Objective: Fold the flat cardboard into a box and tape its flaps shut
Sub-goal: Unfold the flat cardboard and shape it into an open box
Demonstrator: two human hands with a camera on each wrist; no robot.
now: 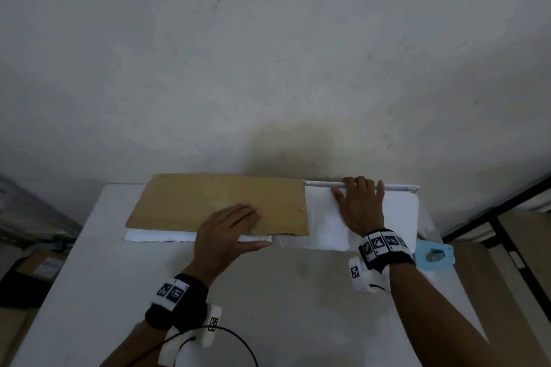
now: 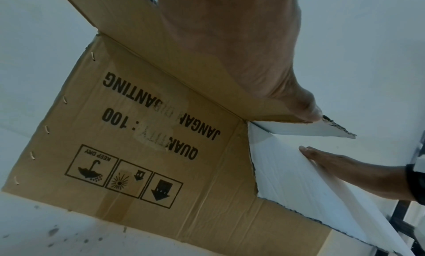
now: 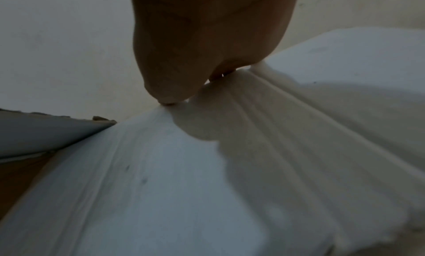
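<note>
the left hand [image 1: 229,228] lies flat, fingers straight, pressing the brown flap [image 1: 220,202] of the cardboard box [image 2: 142,150], which stands on the white table [image 1: 268,292] by the wall. the right hand [image 1: 359,204] reaches forward, its fingers [image 1: 357,180] curled over the far edge of the white flap [image 1: 399,211].

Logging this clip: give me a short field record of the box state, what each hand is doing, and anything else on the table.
box: cardboard box stands erected on the white table, top flaps being folded
brown flap: folded down flat
white flap: to the right of the brown flap, pale side up
left hand: palm flat on the brown flap, thumb along its near edge
right hand: lies on the white flap, fingers curled over its far edge
printing: "QUANTITY : 100" and handling symbols on the box side
tape on flaps: none seen
other: pale blue object at the table's right edge
</note>
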